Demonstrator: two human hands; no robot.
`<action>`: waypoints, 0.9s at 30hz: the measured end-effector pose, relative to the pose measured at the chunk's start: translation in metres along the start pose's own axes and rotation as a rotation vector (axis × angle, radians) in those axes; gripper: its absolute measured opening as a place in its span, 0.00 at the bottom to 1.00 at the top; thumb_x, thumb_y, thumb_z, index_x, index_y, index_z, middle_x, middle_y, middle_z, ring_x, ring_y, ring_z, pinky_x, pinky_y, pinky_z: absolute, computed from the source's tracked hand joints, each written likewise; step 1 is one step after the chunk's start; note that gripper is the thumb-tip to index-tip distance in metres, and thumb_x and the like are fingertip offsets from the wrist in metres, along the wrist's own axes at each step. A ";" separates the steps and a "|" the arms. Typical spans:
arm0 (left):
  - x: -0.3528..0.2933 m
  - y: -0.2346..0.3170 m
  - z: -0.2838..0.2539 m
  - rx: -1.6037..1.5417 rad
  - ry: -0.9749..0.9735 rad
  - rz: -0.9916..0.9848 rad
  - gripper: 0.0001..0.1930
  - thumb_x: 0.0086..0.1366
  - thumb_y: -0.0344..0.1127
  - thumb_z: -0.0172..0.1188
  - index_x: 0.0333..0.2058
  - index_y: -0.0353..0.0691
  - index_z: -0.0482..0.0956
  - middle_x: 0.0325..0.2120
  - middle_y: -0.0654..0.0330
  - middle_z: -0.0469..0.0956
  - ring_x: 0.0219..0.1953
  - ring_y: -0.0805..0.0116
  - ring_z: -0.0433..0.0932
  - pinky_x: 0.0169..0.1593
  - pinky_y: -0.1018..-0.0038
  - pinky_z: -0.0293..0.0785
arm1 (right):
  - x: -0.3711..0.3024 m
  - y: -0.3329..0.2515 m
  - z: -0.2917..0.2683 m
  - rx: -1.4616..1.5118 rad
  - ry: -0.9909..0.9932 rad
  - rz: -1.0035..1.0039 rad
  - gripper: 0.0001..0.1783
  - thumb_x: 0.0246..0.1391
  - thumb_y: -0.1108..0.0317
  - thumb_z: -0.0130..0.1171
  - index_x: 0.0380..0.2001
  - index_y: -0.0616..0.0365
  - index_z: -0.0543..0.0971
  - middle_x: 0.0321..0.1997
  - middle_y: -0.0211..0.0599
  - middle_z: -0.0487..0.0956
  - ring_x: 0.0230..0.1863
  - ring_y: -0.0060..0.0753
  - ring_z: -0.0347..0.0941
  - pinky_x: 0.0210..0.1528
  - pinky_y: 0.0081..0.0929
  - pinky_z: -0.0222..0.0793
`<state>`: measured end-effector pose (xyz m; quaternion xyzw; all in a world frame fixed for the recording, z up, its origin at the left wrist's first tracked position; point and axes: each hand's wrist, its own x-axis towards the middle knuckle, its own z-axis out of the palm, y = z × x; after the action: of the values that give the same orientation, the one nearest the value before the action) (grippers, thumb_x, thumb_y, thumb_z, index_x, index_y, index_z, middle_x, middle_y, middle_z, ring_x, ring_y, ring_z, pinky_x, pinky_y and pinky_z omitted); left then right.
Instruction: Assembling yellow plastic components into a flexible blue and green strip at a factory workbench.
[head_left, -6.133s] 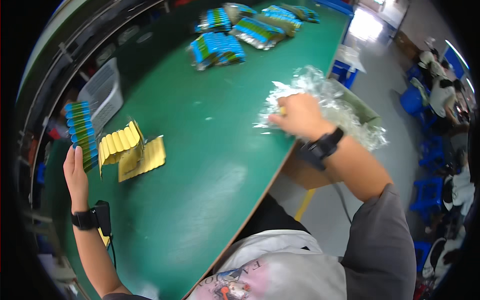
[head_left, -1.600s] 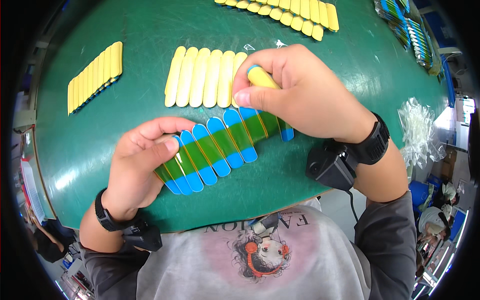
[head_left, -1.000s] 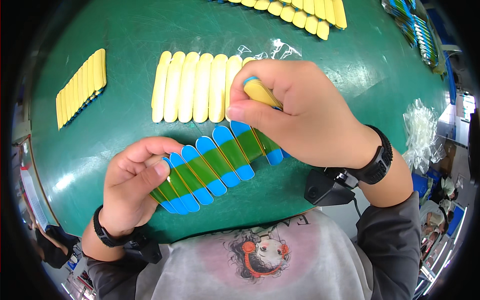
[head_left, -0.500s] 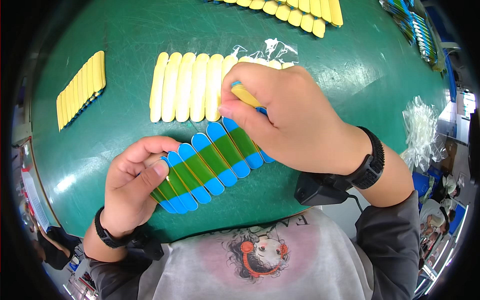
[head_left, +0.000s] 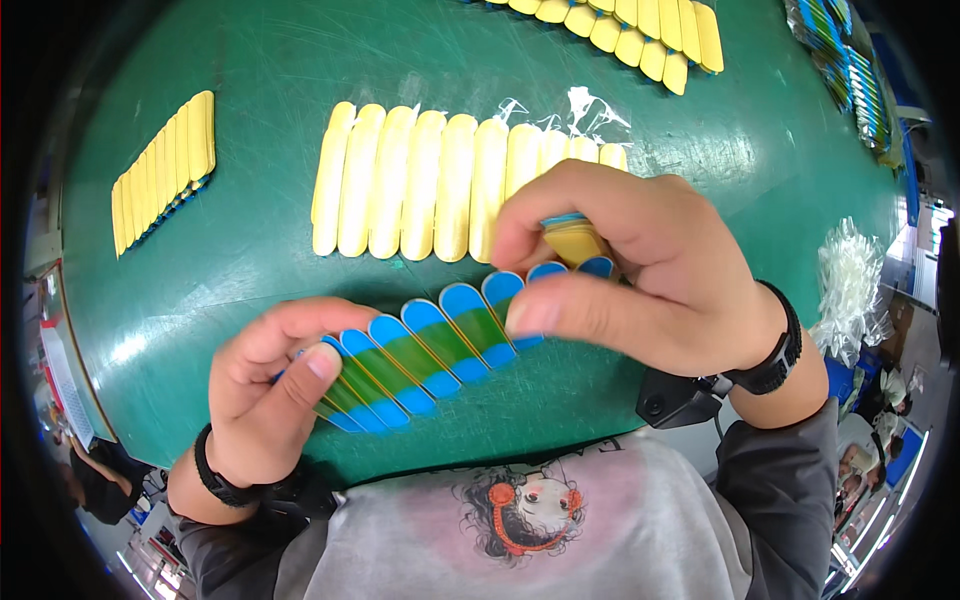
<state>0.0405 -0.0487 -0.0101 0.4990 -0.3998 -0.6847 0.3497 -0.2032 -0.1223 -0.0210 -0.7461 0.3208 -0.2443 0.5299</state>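
Note:
Between my hands a linked row of flat, round-ended slats point(head_left: 440, 342), blue at both ends and green in the middle, slants up to the right. My left hand point(head_left: 270, 385) pinches its left end, thumb on top. My right hand point(head_left: 630, 265) is closed round the right end, with its thumb lying across the slats. Within its fingers shows a small bundle of yellow and blue slats point(head_left: 575, 240), partly hidden. Just beyond lies a row of yellow slats point(head_left: 420, 185) on clear film, its right part behind my right hand.
The green table point(head_left: 250, 240) also bears a stacked yellow slat bundle point(head_left: 170, 175) at left and more yellow slats point(head_left: 635, 30) at the far edge. Wrapped blue-green bundles point(head_left: 850, 85) sit far right. Crumpled clear bags point(head_left: 848, 290) hang by the right edge.
My right hand has shifted right and nearer, its thumb now stretched over the slats. The view has moved slightly. My left hand keeps its pinch.

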 end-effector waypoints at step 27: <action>-0.019 -0.008 0.010 1.212 -0.431 1.128 0.12 0.52 0.28 0.56 0.37 0.31 0.76 0.35 0.43 0.75 0.39 0.52 0.78 0.41 0.67 0.78 | 0.004 -0.046 -0.007 -0.671 -0.407 0.042 0.07 0.49 0.70 0.53 0.28 0.61 0.68 0.21 0.42 0.70 0.25 0.47 0.69 0.26 0.34 0.64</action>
<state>0.0354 -0.0268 -0.0077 0.1849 -0.9433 -0.1559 0.2272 -0.1954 -0.1184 0.0247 -0.9044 0.2864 0.0379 0.3141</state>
